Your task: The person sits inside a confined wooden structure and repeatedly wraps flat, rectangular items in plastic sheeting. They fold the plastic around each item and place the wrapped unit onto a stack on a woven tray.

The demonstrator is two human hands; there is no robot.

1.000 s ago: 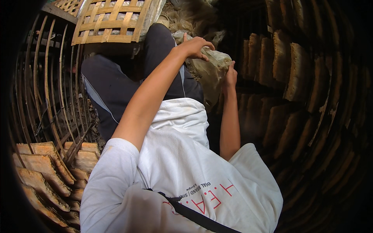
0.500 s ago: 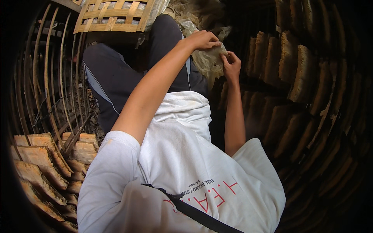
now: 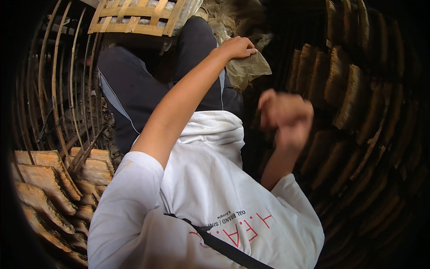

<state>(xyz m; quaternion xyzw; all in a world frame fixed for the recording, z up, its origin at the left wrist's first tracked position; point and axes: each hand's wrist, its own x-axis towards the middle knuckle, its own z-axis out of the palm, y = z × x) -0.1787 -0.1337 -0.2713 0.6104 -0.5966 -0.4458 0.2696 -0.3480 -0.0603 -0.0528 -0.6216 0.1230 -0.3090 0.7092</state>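
Observation:
Past my right knee, my left hand (image 3: 239,48) is closed on the edge of a thin, translucent, yellowish plastic sheet (image 3: 251,68). The sheet hangs crumpled below the fingers, and more of it trails off toward the far side. My right hand (image 3: 286,112) is raised off the sheet, nearer my body and to the right. Motion smears its fingers, so whether they hold anything is not clear. Rows of brownish slabs with rough edges (image 3: 347,96) stand in the shade just beyond that hand.
At the far left lies a woven bamboo-strip panel (image 3: 132,30) over wrapped plastic. Upright thin sticks (image 3: 56,76) form a rack along the left. Below them more pale rough-edged slabs (image 3: 42,179) lean in overlapping rows. My bent knees (image 3: 121,67) take up the middle.
My right hand has let go of the plastic sheet and moved back toward me and to the right. The left hand keeps its hold, and the sheet's freed corner has spread rightward.

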